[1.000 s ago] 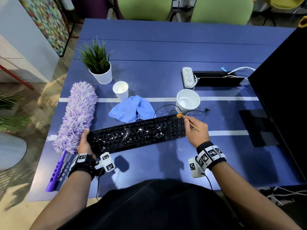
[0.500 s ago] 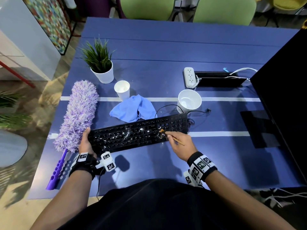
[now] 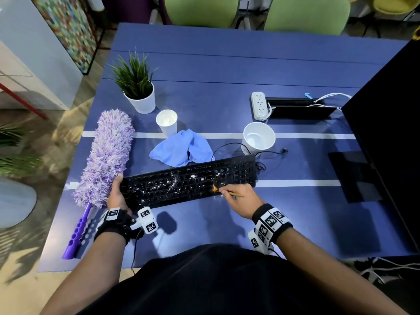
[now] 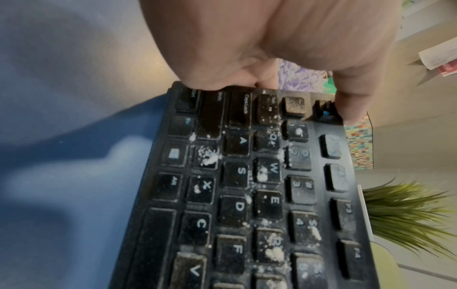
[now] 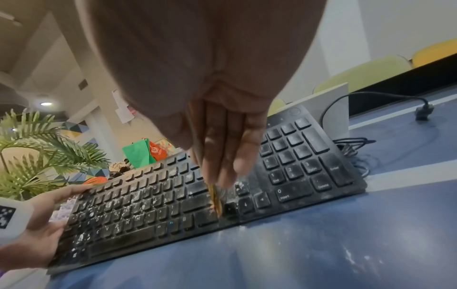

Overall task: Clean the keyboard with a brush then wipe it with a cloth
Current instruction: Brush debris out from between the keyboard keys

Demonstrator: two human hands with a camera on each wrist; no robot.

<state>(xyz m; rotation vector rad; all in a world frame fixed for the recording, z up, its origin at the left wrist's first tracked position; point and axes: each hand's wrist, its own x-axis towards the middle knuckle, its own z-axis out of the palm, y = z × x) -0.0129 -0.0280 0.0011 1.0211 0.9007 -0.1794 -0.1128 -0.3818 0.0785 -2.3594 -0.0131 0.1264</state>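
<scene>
A black keyboard [image 3: 188, 181] speckled with white crumbs lies across the blue table [image 3: 227, 64]. My left hand [image 3: 117, 194] grips its left end, thumb on the near edge and fingers over the far corner [image 4: 351, 105]. My right hand [image 3: 238, 201] pinches a thin yellow brush [image 3: 227, 193]; its orange bristles touch the keys near the arrow cluster at the front edge [image 5: 216, 201]. A crumpled blue cloth [image 3: 181, 148] lies just behind the keyboard. Most white debris sits on the left and middle keys [image 5: 111, 215].
A purple fluffy duster [image 3: 104, 160] lies left of the keyboard. Behind stand a potted plant [image 3: 136, 87], a small paper cup [image 3: 167, 122] and a white bowl-like cup [image 3: 259, 137]. A power strip [image 3: 260, 105], cables and a dark monitor [image 3: 386, 133] fill the right side.
My right hand carried the brush from the keyboard's far right corner to the left and nearer, down onto the front keys beside the arrows. The left hand kept its hold.
</scene>
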